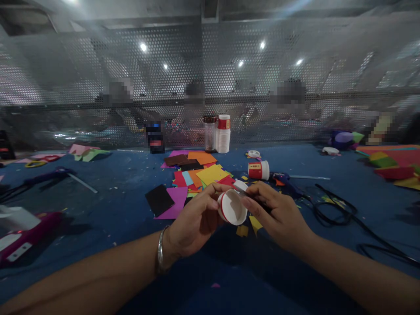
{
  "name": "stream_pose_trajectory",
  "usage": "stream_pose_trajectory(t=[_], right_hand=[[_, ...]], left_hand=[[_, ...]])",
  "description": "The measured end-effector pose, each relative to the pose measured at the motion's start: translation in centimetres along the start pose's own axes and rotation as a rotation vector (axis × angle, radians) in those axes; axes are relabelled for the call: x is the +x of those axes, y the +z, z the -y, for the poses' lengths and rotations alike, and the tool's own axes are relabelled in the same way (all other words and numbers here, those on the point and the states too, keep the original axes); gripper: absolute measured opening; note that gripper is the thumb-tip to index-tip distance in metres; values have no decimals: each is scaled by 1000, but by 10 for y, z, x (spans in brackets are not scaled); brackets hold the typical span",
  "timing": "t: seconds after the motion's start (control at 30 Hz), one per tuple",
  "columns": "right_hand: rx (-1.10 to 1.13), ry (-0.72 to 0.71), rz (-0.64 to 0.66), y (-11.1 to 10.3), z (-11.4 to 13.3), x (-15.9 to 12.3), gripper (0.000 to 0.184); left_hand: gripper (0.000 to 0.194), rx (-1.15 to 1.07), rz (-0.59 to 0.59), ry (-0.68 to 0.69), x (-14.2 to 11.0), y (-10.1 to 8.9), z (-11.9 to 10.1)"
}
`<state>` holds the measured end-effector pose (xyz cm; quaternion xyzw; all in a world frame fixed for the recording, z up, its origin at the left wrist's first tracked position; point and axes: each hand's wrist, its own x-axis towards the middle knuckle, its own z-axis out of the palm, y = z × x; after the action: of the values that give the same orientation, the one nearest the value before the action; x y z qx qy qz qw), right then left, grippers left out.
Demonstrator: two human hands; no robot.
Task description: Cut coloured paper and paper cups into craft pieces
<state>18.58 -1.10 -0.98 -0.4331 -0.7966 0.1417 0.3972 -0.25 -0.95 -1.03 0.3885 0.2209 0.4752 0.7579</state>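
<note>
A white paper cup (233,209) with a red band is tilted so that its open mouth faces me. My left hand (200,218) is closed around its left side. My right hand (278,214) is closed on a slim, dark-handled tool (262,204) whose tip meets the cup's upper rim; its exact kind is hidden by the fingers. A white flap of paper (240,185) sticks up at that rim. Behind the hands lie coloured paper sheets (211,174), and another red and white paper cup (258,170) rests on its side.
A stack of paper cups (223,140) stands beside a clear bottle (210,136) at the perforated screen. Right of the hands lies a blue glue gun (286,183) with a looping black cable (331,223). Another glue gun (49,175) and a magenta power strip (29,236) are at left.
</note>
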Motion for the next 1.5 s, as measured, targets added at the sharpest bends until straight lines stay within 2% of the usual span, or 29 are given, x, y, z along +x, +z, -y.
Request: stream_pose_trajectory(t=[0.37,0.6,0.97,1.13,1.33,1.5], right_hand=[[-8,-24,3,-2,1,0,22],[-31,-59,-2,-3,2,-1,21],[-33,-39,-1,-6,7,-2,24],[88,55,-28,-6,7,0,23],[317,184,9,-6,10,5,28],[521,199,76,0,11,8,28]], left_hand=[[25,9,4,16,-1,0,-2],[30,-7,15,15,-1,1,-2],[28,19,8,28,-2,3,-3],[36,217,41,176,-2,-3,-2],[37,556,-1,373,-4,-6,3],[38,740,-67,408,-8,-3,5]])
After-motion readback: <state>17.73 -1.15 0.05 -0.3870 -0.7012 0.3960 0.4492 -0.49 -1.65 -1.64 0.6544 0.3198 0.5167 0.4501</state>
